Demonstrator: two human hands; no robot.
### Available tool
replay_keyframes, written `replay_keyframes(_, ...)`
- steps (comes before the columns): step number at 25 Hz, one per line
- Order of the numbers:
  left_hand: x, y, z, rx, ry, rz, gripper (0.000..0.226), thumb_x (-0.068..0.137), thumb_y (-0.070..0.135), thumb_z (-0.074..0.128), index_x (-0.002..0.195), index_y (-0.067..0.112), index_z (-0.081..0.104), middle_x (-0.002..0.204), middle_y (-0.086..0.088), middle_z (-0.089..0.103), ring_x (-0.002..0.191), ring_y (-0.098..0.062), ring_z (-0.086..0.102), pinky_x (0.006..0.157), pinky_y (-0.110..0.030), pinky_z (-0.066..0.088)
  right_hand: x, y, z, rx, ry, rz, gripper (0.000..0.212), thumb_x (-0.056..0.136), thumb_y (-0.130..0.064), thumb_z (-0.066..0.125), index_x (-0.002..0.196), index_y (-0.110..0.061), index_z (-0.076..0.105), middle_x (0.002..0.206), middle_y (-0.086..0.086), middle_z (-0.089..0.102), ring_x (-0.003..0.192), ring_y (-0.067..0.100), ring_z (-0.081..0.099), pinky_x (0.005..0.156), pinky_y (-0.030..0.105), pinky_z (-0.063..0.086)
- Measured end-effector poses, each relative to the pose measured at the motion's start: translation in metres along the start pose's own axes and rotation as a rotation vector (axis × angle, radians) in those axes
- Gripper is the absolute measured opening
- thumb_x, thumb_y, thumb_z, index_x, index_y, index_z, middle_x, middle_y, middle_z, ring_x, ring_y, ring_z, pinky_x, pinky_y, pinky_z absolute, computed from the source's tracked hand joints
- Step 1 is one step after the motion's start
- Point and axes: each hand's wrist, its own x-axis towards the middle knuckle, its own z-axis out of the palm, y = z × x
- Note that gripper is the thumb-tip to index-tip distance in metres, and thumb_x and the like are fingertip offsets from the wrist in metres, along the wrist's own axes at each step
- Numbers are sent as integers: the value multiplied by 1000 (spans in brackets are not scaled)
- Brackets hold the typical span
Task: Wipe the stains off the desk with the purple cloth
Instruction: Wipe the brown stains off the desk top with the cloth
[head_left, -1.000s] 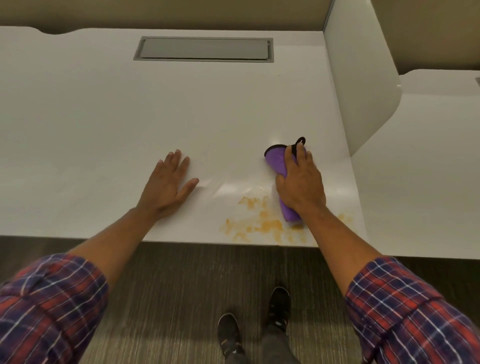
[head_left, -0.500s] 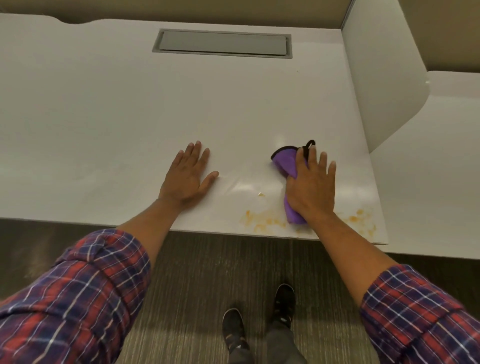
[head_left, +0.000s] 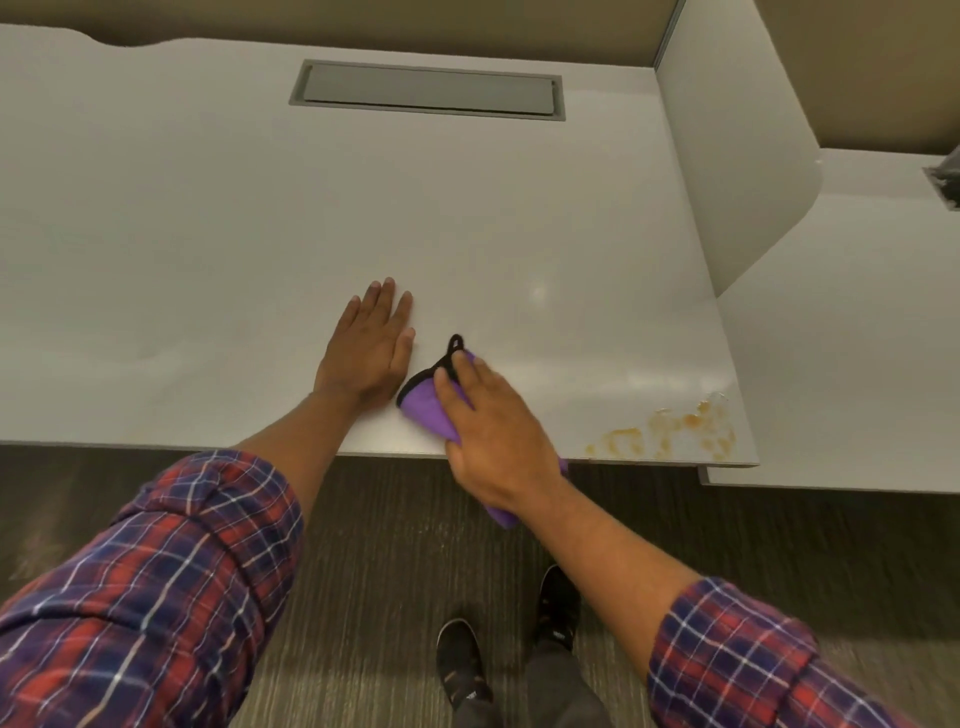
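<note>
Desk (head_left: 260, 234): smooth white laminate, faint sheen; purple cloth (head_left: 428, 413): soft fabric, black-trimmed; sleeves (head_left: 156, 587): woven plaid.

Grey striped carpet (head_left: 363, 545), white divider (head_left: 727, 156)

Middle of purple cloth (head_left: 427, 413) under right hand (head_left: 493, 441); both sleeves cropped.
</note>
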Motion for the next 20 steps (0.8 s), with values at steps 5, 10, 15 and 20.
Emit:
replay_keyframes(5, -1, -2, 0, -40, 9, -8, 75, 102, 50, 7, 168, 16, 19, 177, -10, 8, 164, -22, 2, 132, -38, -3, -19, 1, -43, 816, -38, 226, 62, 105, -23, 51, 162, -28, 30, 164, 1, 42, 141, 19, 48, 118, 31, 38)
replay_keyframes(10, -3, -6, -6, -172, -35, -18, 71, 105, 48, 11, 167, 17, 20, 177, -5, 7, 164, -18, 0, 131, -34, -4, 8, 74, -98, 959, 416, 548, 55, 100, -7, 54, 153, -19, 51, 128, 2, 70, 105, 20, 66, 85, 23, 53)
replay_keyframes(15, -19, -35, -28, -122, 56, -24, 67, 108, 46, 14, 163, 13, 35, 173, -10, 26, 162, -24, 17, 131, -39, 7, 44, 97, -64, 297, 86, 459, 63, 106, -35, 47, 164, -27, 26, 170, 8, 30, 147, 34, 40, 117, 44, 35)
replay_keyframes(20, -45, -66, -19, 68, 23, -22, 68, 107, 51, 12, 167, 20, 24, 176, -8, 15, 164, -26, 10, 132, -45, 6, 53, 84, -26, -4, 38, 396, 68, 104, -42, 43, 166, -24, 19, 175, 11, 11, 159, 41, 16, 128, 50, 20)
